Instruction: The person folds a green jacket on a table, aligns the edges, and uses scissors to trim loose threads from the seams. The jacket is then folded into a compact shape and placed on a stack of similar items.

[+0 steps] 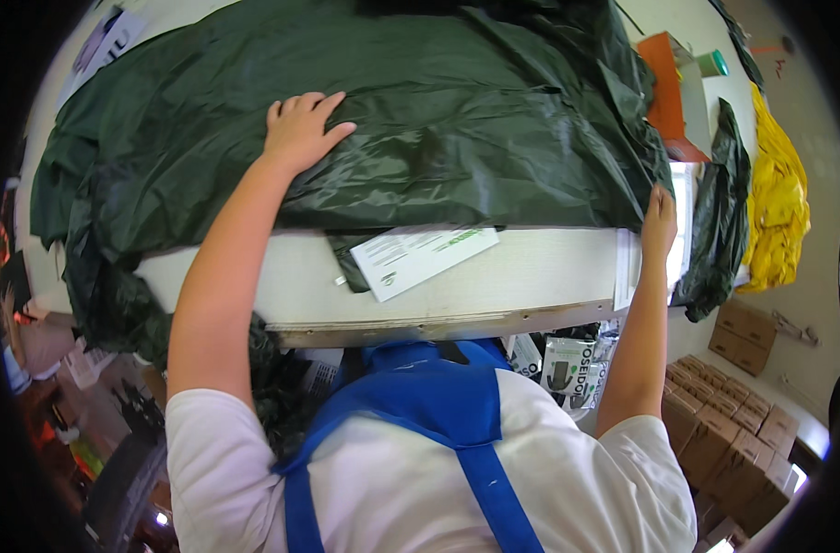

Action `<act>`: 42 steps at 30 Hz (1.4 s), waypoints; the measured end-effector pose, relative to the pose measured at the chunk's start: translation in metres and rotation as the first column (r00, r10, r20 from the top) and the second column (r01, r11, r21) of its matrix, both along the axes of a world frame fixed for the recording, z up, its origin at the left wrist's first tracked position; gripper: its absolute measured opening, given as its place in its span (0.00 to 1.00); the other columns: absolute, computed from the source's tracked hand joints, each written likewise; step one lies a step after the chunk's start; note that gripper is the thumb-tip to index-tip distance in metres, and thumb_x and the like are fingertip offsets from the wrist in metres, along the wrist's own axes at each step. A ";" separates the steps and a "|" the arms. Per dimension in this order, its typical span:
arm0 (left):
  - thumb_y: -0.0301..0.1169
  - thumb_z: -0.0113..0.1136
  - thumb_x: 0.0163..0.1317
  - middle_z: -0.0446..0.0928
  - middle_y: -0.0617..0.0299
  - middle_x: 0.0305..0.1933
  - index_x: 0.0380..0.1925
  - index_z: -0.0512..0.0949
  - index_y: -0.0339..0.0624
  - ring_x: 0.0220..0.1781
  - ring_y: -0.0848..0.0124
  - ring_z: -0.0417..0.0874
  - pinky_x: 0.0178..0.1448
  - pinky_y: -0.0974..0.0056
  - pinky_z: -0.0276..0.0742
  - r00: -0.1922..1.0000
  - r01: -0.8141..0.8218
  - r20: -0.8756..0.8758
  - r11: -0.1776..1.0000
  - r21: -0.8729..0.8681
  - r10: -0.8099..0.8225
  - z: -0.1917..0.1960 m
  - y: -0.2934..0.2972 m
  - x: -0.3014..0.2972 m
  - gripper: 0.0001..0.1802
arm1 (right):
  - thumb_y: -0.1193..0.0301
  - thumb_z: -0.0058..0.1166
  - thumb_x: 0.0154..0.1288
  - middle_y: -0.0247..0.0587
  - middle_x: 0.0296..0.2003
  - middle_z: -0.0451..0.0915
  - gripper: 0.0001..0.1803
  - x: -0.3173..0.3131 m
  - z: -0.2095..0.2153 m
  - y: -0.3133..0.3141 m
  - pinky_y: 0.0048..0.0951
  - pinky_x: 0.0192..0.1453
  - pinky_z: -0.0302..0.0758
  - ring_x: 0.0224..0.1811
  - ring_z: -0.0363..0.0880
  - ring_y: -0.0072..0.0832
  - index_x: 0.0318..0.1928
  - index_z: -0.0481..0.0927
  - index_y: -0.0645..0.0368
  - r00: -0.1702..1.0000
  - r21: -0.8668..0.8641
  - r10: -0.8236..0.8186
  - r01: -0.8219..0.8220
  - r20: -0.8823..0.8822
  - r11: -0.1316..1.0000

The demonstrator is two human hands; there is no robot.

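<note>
A large dark green sheet of thin, shiny fabric point(457, 129) is spread over the white table point(549, 267), wrinkled and hanging off the left side. My left hand point(305, 134) lies flat on it with the fingers spread. At the sheet's right edge, the fingers of my right hand point(660, 217) are closed on the fabric. A white printed card point(425, 258) lies at the table's front, partly beneath the sheet's near edge, with a bit of dark material under it.
At the far right stand an orange and white box point(669, 92) and a green-capped item point(712, 64). Yellow fabric point(778, 203) and dark fabric point(715, 221) hang over the right edge. Packaged goods point(567, 369) sit below the table. Stacked cardboard boxes point(724, 433) are on the floor, lower right.
</note>
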State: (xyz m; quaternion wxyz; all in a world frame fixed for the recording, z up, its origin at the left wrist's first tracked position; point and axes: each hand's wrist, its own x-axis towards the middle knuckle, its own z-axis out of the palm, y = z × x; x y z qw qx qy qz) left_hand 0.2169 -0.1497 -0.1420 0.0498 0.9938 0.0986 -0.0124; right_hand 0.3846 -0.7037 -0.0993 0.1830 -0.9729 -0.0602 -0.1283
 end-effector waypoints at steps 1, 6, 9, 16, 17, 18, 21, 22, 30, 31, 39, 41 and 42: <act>0.53 0.52 0.61 0.68 0.60 0.59 0.59 0.71 0.59 0.61 0.60 0.67 0.66 0.47 0.56 0.999 0.034 0.029 0.999 -0.037 -0.033 -0.006 0.001 0.007 0.27 | 0.64 0.47 0.69 0.50 0.47 0.78 0.17 -0.008 -0.012 -0.033 0.35 0.55 0.71 0.49 0.77 0.42 0.50 0.77 0.63 0.999 0.095 0.019 -0.016 -0.029 0.995; 0.45 0.54 0.62 0.70 0.61 0.55 0.53 0.74 0.55 0.57 0.60 0.70 0.61 0.54 0.64 0.999 0.025 0.028 0.995 -0.100 -0.022 -0.007 0.002 0.020 0.20 | 0.61 0.52 0.66 0.50 0.35 0.78 0.13 -0.031 -0.006 -0.033 0.38 0.42 0.71 0.38 0.76 0.47 0.40 0.76 0.57 0.950 -0.135 0.055 -0.100 -0.306 0.986; 0.44 0.54 0.62 0.72 0.63 0.49 0.47 0.76 0.55 0.54 0.60 0.72 0.55 0.51 0.68 0.994 0.112 -0.002 0.985 -0.133 -0.114 -0.007 0.002 0.016 0.16 | 0.57 0.51 0.65 0.53 0.24 0.75 0.18 -0.025 0.031 -0.040 0.45 0.34 0.68 0.30 0.73 0.53 0.30 0.70 0.59 0.931 -0.300 -0.004 -0.113 -0.365 0.947; 0.39 0.58 0.58 0.73 0.64 0.45 0.46 0.75 0.53 0.51 0.60 0.73 0.49 0.51 0.69 0.962 0.107 -0.221 0.964 -0.244 -0.162 0.027 -0.057 -0.056 0.15 | 0.60 0.58 0.60 0.49 0.28 0.80 0.15 -0.058 0.080 -0.090 0.37 0.41 0.73 0.34 0.79 0.44 0.38 0.80 0.59 0.686 -0.286 0.030 -0.342 -0.727 0.895; 0.37 0.59 0.57 0.73 0.65 0.45 0.47 0.75 0.53 0.52 0.61 0.73 0.49 0.51 0.69 0.963 0.088 -0.229 0.968 -0.234 -0.143 0.029 -0.063 -0.065 0.16 | 0.62 0.59 0.59 0.47 0.32 0.81 0.15 -0.060 0.071 -0.098 0.37 0.42 0.73 0.37 0.79 0.43 0.41 0.79 0.58 0.760 -0.156 0.048 -0.195 -0.648 0.968; 0.37 0.60 0.57 0.73 0.65 0.46 0.47 0.75 0.53 0.52 0.61 0.72 0.50 0.51 0.69 0.966 0.091 -0.215 0.968 -0.234 -0.143 0.029 -0.065 -0.071 0.17 | 0.64 0.60 0.57 0.45 0.35 0.82 0.15 -0.060 0.061 -0.100 0.37 0.44 0.73 0.40 0.80 0.41 0.44 0.79 0.57 0.830 -0.003 0.052 -0.064 -0.556 0.998; 0.35 0.61 0.56 0.72 0.64 0.47 0.48 0.75 0.52 0.53 0.61 0.72 0.51 0.51 0.69 0.959 0.095 -0.241 0.970 -0.225 -0.150 0.032 -0.067 -0.071 0.18 | 0.67 0.62 0.55 0.45 0.48 0.78 0.26 -0.038 0.026 -0.112 0.34 0.51 0.72 0.52 0.76 0.37 0.55 0.73 0.55 0.979 -0.027 0.065 -0.071 -0.192 0.997; 0.34 0.61 0.55 0.72 0.63 0.47 0.48 0.75 0.52 0.53 0.61 0.72 0.51 0.51 0.69 0.948 0.089 -0.281 0.973 -0.214 -0.149 0.036 -0.067 -0.068 0.18 | 0.68 0.63 0.54 0.47 0.52 0.76 0.29 -0.028 0.010 -0.122 0.32 0.53 0.71 0.55 0.74 0.37 0.58 0.71 0.56 0.980 -0.004 0.085 -0.087 -0.178 0.996; 0.26 0.59 0.55 0.75 0.54 0.47 0.49 0.76 0.45 0.47 0.59 0.78 0.50 0.61 0.75 0.945 0.288 0.046 0.755 -0.589 -0.325 0.089 -0.227 0.039 0.19 | 0.58 0.65 0.51 0.46 0.29 0.81 0.23 0.019 0.014 -0.138 0.32 0.40 0.72 0.32 0.78 0.32 0.39 0.81 0.66 0.745 0.118 0.001 0.105 -0.668 0.987; 0.26 0.58 0.57 0.77 0.56 0.47 0.49 0.77 0.44 0.45 0.65 0.79 0.48 0.65 0.76 0.897 0.391 0.125 0.628 -0.673 -0.424 0.088 -0.266 0.055 0.18 | 0.58 0.65 0.51 0.45 0.27 0.80 0.23 0.019 0.014 -0.139 0.32 0.38 0.72 0.30 0.77 0.31 0.38 0.81 0.66 0.766 0.140 0.015 0.098 -0.643 0.985; 0.41 0.66 0.53 0.80 0.56 0.38 0.40 0.79 0.38 0.40 0.62 0.80 0.43 0.61 0.75 0.900 0.398 0.180 0.582 -0.709 -0.396 0.034 -0.498 0.131 0.20 | 0.58 0.64 0.53 0.43 0.20 0.74 0.23 -0.001 0.013 -0.170 0.32 0.31 0.69 0.22 0.70 0.27 0.27 0.75 0.70 0.828 0.299 -0.058 0.265 -0.557 0.917; 0.42 0.65 0.52 0.81 0.58 0.35 0.31 0.80 0.41 0.41 0.60 0.79 0.44 0.58 0.75 0.917 0.396 0.227 0.670 -0.627 -0.329 0.027 -0.519 0.137 0.15 | 0.57 0.63 0.53 0.43 0.17 0.71 0.25 -0.006 0.016 -0.169 0.33 0.29 0.68 0.20 0.67 0.26 0.24 0.73 0.70 0.848 0.242 -0.122 0.281 -0.515 0.929; 0.41 0.65 0.53 0.80 0.58 0.35 0.30 0.80 0.42 0.41 0.60 0.78 0.43 0.58 0.74 0.912 0.402 0.221 0.654 -0.641 -0.345 0.021 -0.526 0.141 0.14 | 0.57 0.63 0.53 0.44 0.17 0.71 0.24 -0.009 0.016 -0.168 0.33 0.29 0.68 0.20 0.68 0.26 0.24 0.73 0.70 0.842 0.233 -0.148 0.306 -0.518 0.923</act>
